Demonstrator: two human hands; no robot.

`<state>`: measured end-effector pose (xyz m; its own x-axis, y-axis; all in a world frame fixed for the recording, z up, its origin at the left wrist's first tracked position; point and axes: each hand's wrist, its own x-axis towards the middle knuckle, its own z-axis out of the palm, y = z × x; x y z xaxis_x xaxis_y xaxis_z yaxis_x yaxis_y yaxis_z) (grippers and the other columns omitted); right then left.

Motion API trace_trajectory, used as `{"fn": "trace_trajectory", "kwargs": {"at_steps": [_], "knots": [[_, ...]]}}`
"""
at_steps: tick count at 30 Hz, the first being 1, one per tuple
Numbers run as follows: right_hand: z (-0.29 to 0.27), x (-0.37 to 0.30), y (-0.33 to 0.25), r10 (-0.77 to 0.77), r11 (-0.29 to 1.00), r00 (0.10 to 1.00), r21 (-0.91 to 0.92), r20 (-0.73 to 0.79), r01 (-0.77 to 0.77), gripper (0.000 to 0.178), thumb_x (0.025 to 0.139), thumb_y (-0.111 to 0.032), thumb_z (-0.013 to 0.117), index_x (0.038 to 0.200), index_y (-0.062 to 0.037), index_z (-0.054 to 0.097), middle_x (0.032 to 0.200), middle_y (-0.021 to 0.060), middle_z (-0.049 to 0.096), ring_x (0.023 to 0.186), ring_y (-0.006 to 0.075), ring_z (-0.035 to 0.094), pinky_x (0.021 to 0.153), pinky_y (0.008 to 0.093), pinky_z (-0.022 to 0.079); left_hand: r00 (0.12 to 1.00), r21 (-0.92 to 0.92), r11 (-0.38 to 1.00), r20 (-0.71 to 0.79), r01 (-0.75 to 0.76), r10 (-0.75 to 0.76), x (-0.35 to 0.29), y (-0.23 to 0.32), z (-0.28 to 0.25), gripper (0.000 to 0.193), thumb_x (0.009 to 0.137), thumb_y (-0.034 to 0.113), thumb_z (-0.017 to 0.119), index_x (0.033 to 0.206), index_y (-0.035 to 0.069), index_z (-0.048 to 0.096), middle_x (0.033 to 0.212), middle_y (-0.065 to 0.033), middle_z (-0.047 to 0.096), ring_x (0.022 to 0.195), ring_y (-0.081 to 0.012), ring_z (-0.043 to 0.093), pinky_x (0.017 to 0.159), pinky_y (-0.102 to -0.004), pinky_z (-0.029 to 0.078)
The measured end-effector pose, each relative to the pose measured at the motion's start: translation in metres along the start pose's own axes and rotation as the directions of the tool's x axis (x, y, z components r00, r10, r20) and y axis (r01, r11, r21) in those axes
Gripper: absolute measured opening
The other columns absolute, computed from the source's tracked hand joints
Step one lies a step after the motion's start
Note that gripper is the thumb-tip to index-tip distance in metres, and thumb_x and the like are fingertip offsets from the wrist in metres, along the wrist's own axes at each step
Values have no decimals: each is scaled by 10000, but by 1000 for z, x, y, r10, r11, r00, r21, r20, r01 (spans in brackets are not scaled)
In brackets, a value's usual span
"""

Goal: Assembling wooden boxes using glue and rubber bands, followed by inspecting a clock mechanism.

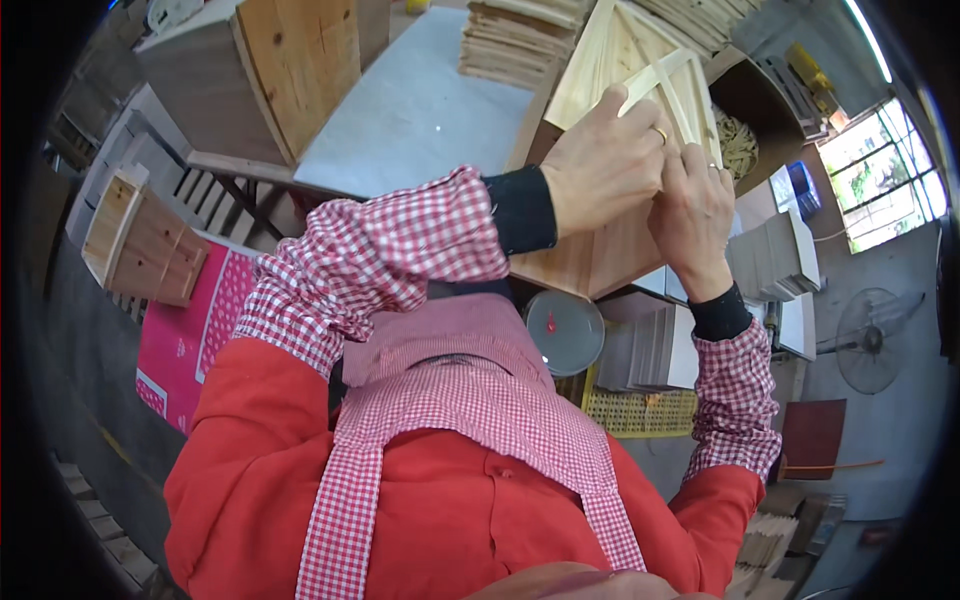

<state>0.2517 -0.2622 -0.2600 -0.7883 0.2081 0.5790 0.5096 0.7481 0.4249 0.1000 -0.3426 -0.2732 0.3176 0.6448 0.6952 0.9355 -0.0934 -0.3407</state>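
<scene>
Both my hands are together over a pale wooden panel (585,75) with raised edges, lying at the upper right of the bench. Two thin wooden strips meet at an angle on it. My left hand (608,170) is closed, its thumb and fingers pinching the lower end of one strip (655,72). Close against it, my right hand (692,215) has curled fingers at the lower end of the other strip (680,110). The fingertips of the right hand are partly hidden. Under my wrists is a brown wooden board or box side (575,258).
Stacked wooden slats (515,40) stand behind the panel. A large wooden box (300,70) is at the left, with a wooden bucket (150,245) nearer. To the right are an open box of curled shavings or strips (737,145), stacked white boards (775,255) and a fan (870,340). A round grey stool (565,345) stands below.
</scene>
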Motion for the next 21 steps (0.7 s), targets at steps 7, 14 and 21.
{"fn": "trace_trajectory", "kwargs": {"at_steps": [7, 14, 21], "knots": [[8, -34, 7, -55, 998, 990, 13, 130, 54, 563, 613, 0, 623, 1171, -54, 575, 854, 85, 519, 823, 262, 550, 714, 370, 398, 889, -685, 674, -83, 277, -450, -103, -22, -10, 657, 717, 283, 765, 1309, 117, 533, 1034, -54, 515, 1066, -207, 515, 997, -384, 378], [11, -33, -7, -77, 996, 972, 51, 221, 67, 591, 589, 9, 624, 1172, -78, 581, 867, 91, 519, 821, 266, 552, 720, 379, 393, 766, -878, 111, 338, 466, -546, -134, -17, 38, 652, 776, 206, 761, 1367, 149, 493, 1019, -29, 482, 1009, -173, 512, 907, -324, 455], [15, -26, -18, -65, 997, 969, 50, 239, 54, 566, 602, 5, 625, 1158, -94, 588, 874, 85, 527, 827, 255, 563, 723, 364, 397, 792, -923, 17, 320, 384, -520, -134, -16, 49, 562, 836, 138, 702, 1362, 150, 505, 974, -13, 462, 940, -124, 494, 826, -270, 490]]}}
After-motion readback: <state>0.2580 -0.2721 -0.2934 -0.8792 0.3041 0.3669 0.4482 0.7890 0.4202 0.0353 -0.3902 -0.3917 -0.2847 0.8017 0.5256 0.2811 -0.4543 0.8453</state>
